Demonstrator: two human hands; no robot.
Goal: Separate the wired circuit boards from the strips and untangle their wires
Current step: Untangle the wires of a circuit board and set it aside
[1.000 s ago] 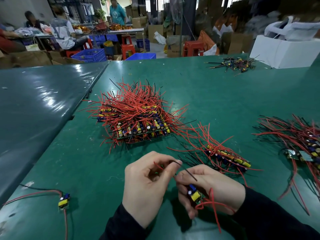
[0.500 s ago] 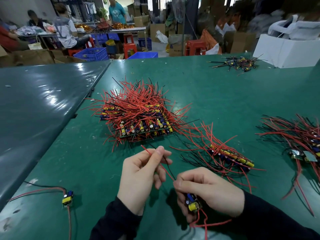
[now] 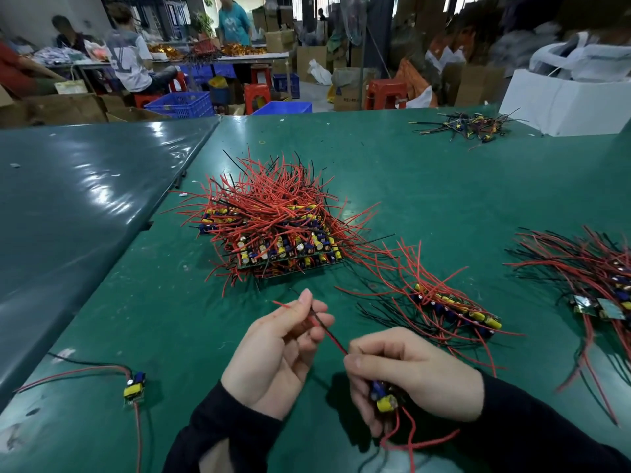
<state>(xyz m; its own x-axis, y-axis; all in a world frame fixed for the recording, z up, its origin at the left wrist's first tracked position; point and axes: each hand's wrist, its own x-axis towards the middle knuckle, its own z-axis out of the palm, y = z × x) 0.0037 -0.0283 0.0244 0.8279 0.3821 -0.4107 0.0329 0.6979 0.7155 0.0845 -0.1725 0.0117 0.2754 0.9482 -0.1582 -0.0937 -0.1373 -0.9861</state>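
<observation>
My right hand [image 3: 409, 373] grips a small circuit board [image 3: 384, 397] with yellow and blue parts; red wires curl out below it. A red and a black wire [image 3: 329, 334] run up-left from the board to my left hand [image 3: 278, 349], which pinches them between thumb and forefinger. One separated board [image 3: 134, 387] lies at the lower left with its wires spread out. A stack of board strips [image 3: 286, 247] under a mass of red wires sits ahead. A single strip [image 3: 454, 310] lies to the right of my hands.
More wired boards [image 3: 601, 288] lie at the right edge, and a small wire heap [image 3: 467, 126] sits far right by a white box [image 3: 563, 104]. A second table [image 3: 68, 199] adjoins on the left. People work at benches in the background.
My left hand slid up and left along the wires, pulling them straight away from the board. My right hand stayed low, holding the board.
</observation>
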